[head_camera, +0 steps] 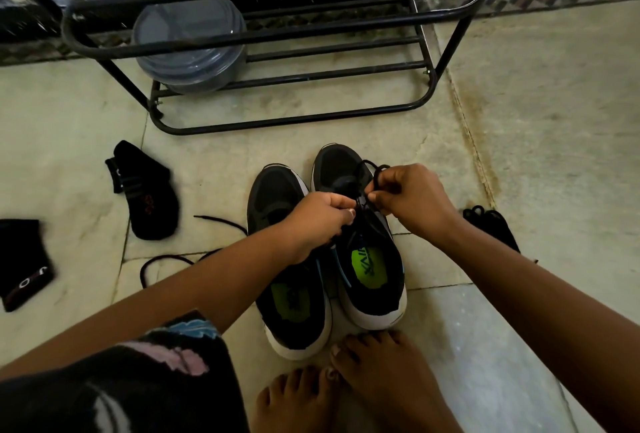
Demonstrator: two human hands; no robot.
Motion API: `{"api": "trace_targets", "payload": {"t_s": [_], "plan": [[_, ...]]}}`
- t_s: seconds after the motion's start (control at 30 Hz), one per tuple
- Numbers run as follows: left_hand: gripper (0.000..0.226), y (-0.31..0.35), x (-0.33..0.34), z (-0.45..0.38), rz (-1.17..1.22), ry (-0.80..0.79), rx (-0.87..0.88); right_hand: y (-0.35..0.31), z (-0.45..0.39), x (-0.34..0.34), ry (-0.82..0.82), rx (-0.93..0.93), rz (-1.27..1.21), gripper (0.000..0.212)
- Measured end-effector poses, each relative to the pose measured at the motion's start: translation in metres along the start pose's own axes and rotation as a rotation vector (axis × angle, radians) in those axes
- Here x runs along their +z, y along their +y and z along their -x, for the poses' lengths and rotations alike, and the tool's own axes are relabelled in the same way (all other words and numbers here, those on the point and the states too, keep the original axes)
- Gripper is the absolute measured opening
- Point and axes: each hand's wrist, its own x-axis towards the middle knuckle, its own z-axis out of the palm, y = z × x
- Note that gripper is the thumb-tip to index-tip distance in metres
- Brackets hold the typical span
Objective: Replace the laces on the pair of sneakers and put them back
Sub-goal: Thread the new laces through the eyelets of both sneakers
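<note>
Two black mesh sneakers with white soles and green insoles stand side by side on the pale stone floor (519, 155), toes pointing away from the person. Both hands work over the right sneaker (360, 242). The left hand (320, 221) has its fingers curled, pinching the black lace (363, 169) at the middle of the shoe. The right hand (412, 200), just beside it, pinches a loop of the same lace that rises above its fingers toward the toe. The left sneaker (287, 259) sits under the left wrist, touching its partner. A loose black lace (166, 259) trails on the floor to the left of the left hand. Farther left lie two black socks (149, 197). Beyond the fingers stands a black metal shoe rack (294, 41) holding a grey plastic lidded container (190, 44). Bare feet (346, 384) rest just behind the heels.
</note>
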Motion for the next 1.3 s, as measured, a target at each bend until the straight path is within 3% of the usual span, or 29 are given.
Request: {"api": "trace_targets", "payload": {"t_s": [0.57, 0.77, 0.97, 1.1, 1.3], "plan": [[0.034, -0.002, -0.002, -0.004, -0.057, -0.079, -0.037, -0.001, 0.0, 0.007, -0.041, -0.016, -0.015, 0.012], [0.031, -0.004, 0.0, -0.004, -0.029, -0.099, -0.011, 0.003, 0.014, 0.015, -0.023, -0.067, 0.003, 0.003], [0.026, -0.012, 0.006, -0.012, -0.099, 0.001, 0.058, 0.021, 0.037, 0.035, -0.033, -0.168, 0.009, 0.04], [0.026, -0.024, 0.009, -0.016, -0.23, 0.064, 0.133, 0.026, 0.045, 0.038, -0.046, -0.185, 0.062, 0.051], [0.026, -0.032, 0.006, -0.017, -0.234, 0.096, 0.197, 0.031, 0.045, 0.036, -0.052, -0.213, 0.058, 0.06]]}}
